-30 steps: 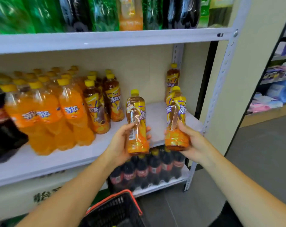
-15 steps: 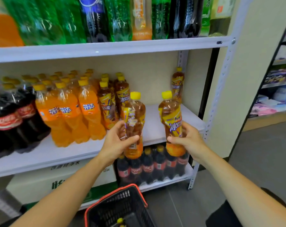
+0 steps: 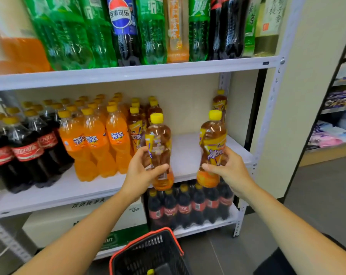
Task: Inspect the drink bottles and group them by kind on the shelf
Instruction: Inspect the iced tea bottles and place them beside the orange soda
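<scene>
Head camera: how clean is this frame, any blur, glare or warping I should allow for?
Head view, centre: left tea bottle and right tea bottle sharp. Head view, upper left: big orange bottle smeared by blur. Head view, top: white glints on the green bottles. Head view, right edge: shelf upright leans from wide-angle distortion.

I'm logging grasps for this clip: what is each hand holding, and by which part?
The left hand grips the first tea bottle around its labelled middle; the right hand grips the second tea bottle likewise.
</scene>
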`<state>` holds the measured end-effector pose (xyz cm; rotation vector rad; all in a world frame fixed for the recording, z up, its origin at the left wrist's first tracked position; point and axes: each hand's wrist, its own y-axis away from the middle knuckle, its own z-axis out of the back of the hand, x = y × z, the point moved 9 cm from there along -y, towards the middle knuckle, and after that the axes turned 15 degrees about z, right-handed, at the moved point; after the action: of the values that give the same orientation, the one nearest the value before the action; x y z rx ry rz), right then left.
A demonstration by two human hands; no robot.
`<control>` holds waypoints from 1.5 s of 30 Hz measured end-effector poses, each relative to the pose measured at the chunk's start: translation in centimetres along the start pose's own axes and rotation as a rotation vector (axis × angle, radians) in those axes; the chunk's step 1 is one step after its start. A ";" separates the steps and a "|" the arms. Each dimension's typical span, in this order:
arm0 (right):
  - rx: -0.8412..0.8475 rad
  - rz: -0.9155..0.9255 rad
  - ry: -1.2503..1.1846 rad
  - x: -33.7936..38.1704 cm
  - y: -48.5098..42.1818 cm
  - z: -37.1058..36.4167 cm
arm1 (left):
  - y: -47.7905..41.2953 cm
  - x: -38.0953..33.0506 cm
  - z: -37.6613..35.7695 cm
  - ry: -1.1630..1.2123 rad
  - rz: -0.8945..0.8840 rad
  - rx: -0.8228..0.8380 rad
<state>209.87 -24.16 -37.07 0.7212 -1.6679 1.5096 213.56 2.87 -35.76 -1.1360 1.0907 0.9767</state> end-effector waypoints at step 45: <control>0.110 0.101 0.304 -16.5 -24.0 -10.0 | -9.0 3.7 1.9 -0.469 -0.115 -0.648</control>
<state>240.27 -19.01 -37.22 0.4415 -1.4188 1.6989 223.32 3.38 -37.45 -1.3617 0.3231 1.4668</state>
